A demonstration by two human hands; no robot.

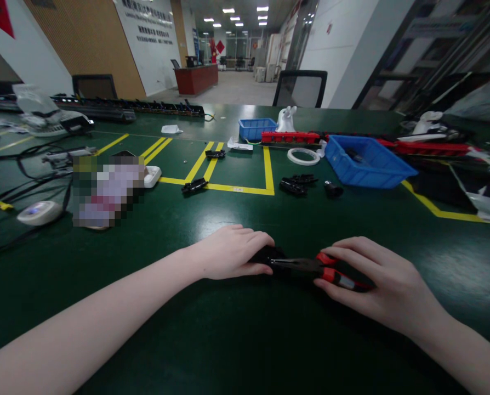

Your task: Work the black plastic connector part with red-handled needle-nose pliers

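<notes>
Working with pliers (306,265) seems to be the step in hand: in the head view, the left hand (237,253) is closed around a small black part (265,254) low over the green surface (228,334), while the right hand (379,282) is wrapped around the red handles. The pliers' tips meet the part beside the left thumb; whether they bite on it or only touch it, I cannot tell. The next move probably calls for a firm left hold and a controlled squeeze or pull, lest the tips slip. Beyond the hands, the larger blue bin (376,174) holds a few dark pieces (355,156), too shadowed to identify. The smaller blue bin (254,133) stands farther back, its contents unclear. Loose black pieces (294,185) lie just left of the larger bin, near a roll of tape (303,157).
</notes>
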